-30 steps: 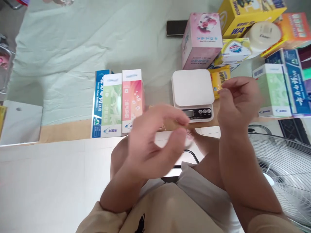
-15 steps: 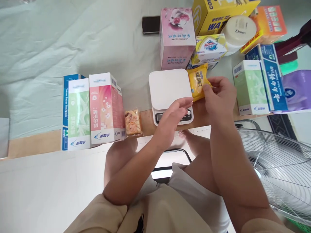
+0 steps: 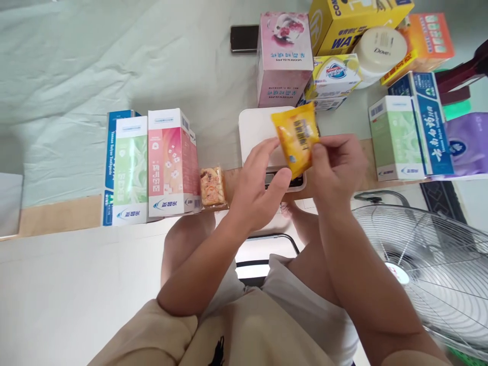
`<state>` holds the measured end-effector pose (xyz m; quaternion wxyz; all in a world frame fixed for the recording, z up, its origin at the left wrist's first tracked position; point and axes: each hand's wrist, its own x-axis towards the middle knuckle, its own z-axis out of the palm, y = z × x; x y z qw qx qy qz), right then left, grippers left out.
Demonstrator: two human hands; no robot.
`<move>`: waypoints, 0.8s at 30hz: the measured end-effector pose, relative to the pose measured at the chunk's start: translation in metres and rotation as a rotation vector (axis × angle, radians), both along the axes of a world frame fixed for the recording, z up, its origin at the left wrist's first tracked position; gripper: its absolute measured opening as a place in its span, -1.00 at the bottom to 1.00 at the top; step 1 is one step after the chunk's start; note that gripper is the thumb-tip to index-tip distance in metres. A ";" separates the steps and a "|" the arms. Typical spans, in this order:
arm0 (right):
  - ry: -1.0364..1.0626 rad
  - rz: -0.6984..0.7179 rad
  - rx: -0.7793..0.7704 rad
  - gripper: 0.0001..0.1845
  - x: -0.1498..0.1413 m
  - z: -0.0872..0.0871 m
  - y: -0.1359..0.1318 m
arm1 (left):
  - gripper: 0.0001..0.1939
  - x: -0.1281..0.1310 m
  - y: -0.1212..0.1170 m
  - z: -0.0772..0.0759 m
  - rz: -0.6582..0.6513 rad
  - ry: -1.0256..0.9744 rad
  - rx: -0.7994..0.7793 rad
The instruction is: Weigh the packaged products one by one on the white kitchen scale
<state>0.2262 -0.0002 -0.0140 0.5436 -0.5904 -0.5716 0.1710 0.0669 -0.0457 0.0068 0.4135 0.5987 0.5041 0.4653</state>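
Observation:
A small yellow snack packet is held up over the white kitchen scale. My right hand pinches its right edge. My left hand grips its lower left side with thumb and fingers. The scale's front display is mostly hidden behind my hands. An orange snack packet lies on the table edge to the left of the scale, beside a pink box.
Left of the pink box stand a green box and a blue box. Behind the scale: a pink tissue box, yellow carton, white jar. Toothpaste boxes at right. A fan stands at lower right.
My right hand lifted the yellow packet from beside the scale to above it. My left hand left the scale's front and took hold of the packet's other side.

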 end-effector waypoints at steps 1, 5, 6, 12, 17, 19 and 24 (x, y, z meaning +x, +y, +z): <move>-0.018 0.049 -0.002 -0.88 -0.008 -0.001 -0.003 | -0.36 -0.003 0.001 0.000 0.018 0.045 0.024; -0.104 0.148 -0.010 -0.85 -0.027 -0.003 0.001 | -0.33 -0.013 0.003 -0.003 0.050 0.114 -0.046; -0.147 0.147 -0.010 -0.83 -0.028 -0.003 0.003 | -0.33 -0.016 0.003 -0.003 0.051 0.124 -0.063; -0.248 0.035 0.075 -0.76 -0.015 -0.002 0.007 | -0.20 -0.025 -0.002 0.001 0.091 0.220 -0.008; -0.270 0.030 0.059 -0.80 -0.008 -0.007 0.003 | -0.22 -0.024 -0.002 0.005 0.082 0.296 -0.055; -0.282 0.046 0.052 -0.79 -0.010 -0.008 0.003 | -0.27 -0.022 -0.002 0.007 0.064 0.328 -0.078; -0.339 0.033 0.068 -0.79 -0.018 -0.007 0.006 | -0.37 -0.022 -0.005 0.014 0.060 0.338 -0.094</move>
